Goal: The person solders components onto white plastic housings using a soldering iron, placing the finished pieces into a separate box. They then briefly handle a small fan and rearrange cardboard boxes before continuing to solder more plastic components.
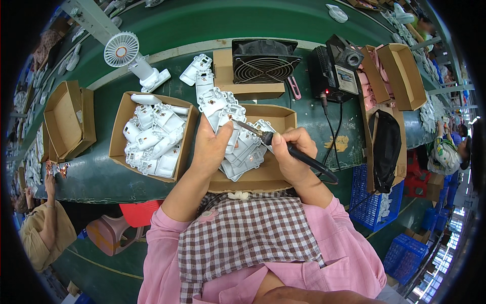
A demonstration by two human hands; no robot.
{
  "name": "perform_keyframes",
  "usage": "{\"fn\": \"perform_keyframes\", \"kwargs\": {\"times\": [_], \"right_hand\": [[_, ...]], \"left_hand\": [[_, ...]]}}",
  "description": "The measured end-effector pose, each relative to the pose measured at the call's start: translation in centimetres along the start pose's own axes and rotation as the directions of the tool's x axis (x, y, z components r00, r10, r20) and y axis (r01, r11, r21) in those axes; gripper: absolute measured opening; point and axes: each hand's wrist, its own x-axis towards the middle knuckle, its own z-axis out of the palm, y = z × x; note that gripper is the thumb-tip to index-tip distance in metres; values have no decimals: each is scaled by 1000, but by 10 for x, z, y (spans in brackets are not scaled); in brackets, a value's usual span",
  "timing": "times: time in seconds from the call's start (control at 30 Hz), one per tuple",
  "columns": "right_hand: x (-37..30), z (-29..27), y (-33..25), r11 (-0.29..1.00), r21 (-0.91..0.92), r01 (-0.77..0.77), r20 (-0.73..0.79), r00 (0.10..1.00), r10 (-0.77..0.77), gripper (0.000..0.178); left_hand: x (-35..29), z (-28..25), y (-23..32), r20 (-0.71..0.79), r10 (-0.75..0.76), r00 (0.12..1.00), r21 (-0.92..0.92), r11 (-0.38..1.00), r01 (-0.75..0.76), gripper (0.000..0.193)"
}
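Observation:
My left hand [210,146] grips a white plastic housing [228,112] with small metal contacts, thumb along its near side. My right hand [294,157] is closed around the dark handle of a soldering iron [315,164]. The iron's metal tip points left and meets the housing or stops just short of it; I cannot tell which. Beneath both hands stands a shallow cardboard box [284,117] with a pile of white housings [243,163] in it. More white housings [196,70] lie just beyond my left hand.
Left of my hands, another cardboard box [114,147] holds many white housings. A white handheld fan [121,50] stands behind it. Beyond my hands is a black box fan [266,63]; to its right, a black soldering station [324,76] with trailing cables. Pink parts fill a box [372,76] at right.

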Motion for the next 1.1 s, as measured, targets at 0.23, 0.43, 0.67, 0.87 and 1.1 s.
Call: {"fn": "perform_keyframes", "kwargs": {"times": [0.23, 0.43, 0.67, 0.87, 1.1], "right_hand": [[-3, -1, -1, 997, 55, -62, -59, 996, 65, 17], [-1, 1, -3, 998, 47, -36, -19, 999, 37, 17], [-1, 2, -2, 999, 39, -30, -12, 999, 30, 18], [-1, 2, -2, 998, 46, -32, -2, 999, 32, 17], [-8, -3, 4, 986, 145, -76, -66, 994, 87, 17]], "left_hand": [[-1, 0, 0, 15, -35, 999, 9, 999, 35, 36], [-1, -2, -2, 50, -46, 998, 30, 999, 45, 38], [-1, -2, -2, 55, -24, 998, 12, 1000, 23, 36], [-2, -2, 0, 82, -42, 996, 18, 999, 41, 34], [-2, -4, 0, 106, -68, 992, 10, 998, 67, 34]]}}
